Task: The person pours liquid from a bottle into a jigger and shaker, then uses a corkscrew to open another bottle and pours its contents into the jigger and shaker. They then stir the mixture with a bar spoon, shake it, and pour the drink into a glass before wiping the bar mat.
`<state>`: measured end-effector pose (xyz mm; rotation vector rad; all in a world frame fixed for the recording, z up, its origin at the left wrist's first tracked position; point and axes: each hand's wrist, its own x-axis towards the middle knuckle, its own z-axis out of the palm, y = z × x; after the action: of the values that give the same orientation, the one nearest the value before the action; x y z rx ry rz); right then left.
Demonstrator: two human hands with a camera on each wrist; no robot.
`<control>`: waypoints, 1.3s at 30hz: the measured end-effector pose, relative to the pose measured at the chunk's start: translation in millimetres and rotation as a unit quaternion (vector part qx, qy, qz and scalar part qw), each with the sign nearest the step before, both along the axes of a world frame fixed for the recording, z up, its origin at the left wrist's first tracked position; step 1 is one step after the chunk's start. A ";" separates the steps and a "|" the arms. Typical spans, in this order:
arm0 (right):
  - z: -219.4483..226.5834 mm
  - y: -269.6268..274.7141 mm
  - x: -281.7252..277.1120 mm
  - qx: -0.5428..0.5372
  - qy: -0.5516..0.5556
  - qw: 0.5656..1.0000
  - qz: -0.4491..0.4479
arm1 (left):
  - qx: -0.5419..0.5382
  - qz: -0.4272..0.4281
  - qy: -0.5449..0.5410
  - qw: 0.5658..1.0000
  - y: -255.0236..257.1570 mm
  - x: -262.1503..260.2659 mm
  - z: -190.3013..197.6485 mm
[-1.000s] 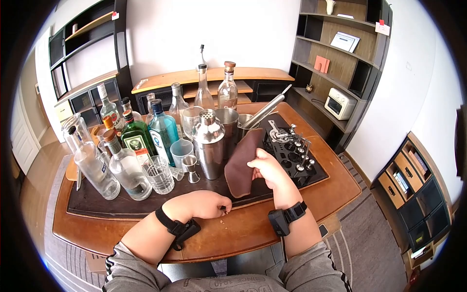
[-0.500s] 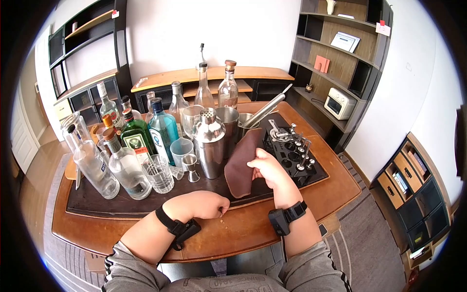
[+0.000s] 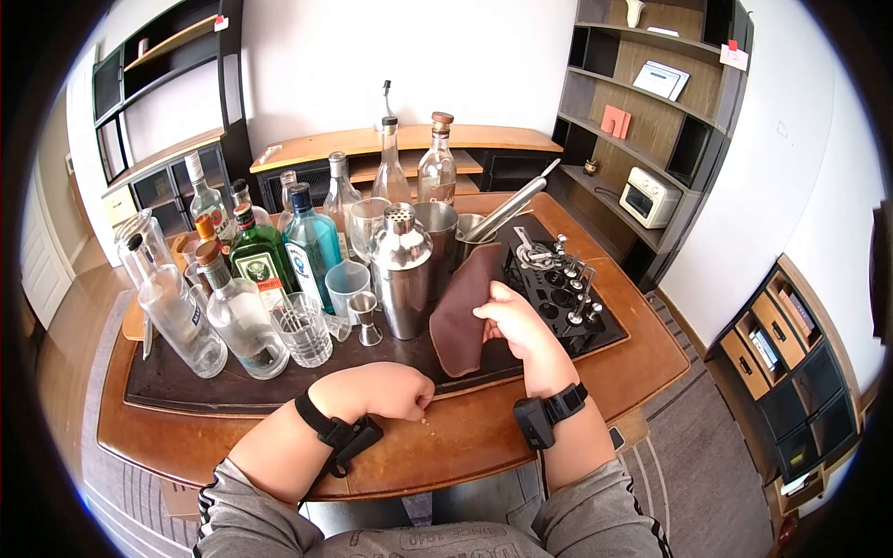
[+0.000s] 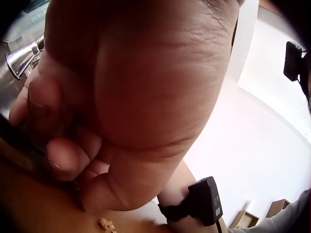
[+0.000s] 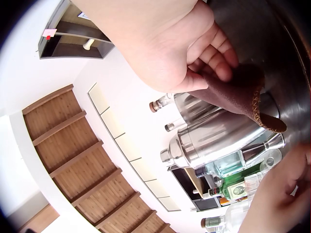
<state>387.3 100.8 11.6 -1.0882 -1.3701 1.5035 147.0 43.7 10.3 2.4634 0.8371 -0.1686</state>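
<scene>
My right hand (image 3: pixel 512 321) pinches a dark brown cloth (image 3: pixel 460 316) between thumb and fingers. The cloth hangs just right of the cocktail shaker (image 3: pixel 401 279), and its stitched edge shows in the right wrist view, where it droops from the fingertips. My left hand (image 3: pixel 395 391) rests by the front edge of the dark tray mat (image 3: pixel 233 395), its fingers loosely curled in the left wrist view with nothing seen in them. Small brown crumbs (image 4: pixel 107 224) lie on the wood close below it. A metal jigger (image 3: pixel 364 316) stands between the shaker and a cut-glass tumbler (image 3: pixel 302 330).
Several bottles crowd the left side, among them a green one (image 3: pixel 260 265) and a blue one (image 3: pixel 313 246). Behind the shaker is a metal cup with tongs (image 3: pixel 502 209) leaning out. A black rack (image 3: pixel 567 307) of metal bar tools sits on the right of the wooden table (image 3: pixel 633 381).
My left hand has drawn slightly back to the left, and a small dark spot by its fingertips has gone from view. My right hand and the cloth have barely moved.
</scene>
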 end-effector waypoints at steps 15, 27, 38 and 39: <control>1.8 -1.2 -0.6 0.000 0.002 1.000 0.001 | 0.004 0.002 0.030 1.000 -10.1 4.1 1.7; -1.6 1.4 -0.1 0.000 -0.003 1.000 0.001 | 0.056 0.020 0.080 0.995 -26.5 11.1 13.9; -3.6 2.9 0.2 0.002 -0.029 1.000 0.000 | 0.076 0.002 0.062 0.995 -28.8 17.8 4.4; -3.6 2.6 -0.1 0.003 -0.031 1.000 -0.003 | 0.075 0.001 0.059 0.995 -28.8 17.3 4.9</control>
<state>387.2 103.4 8.0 -1.1431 -1.4117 1.4723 164.3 14.9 15.2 2.6124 0.9327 -0.2609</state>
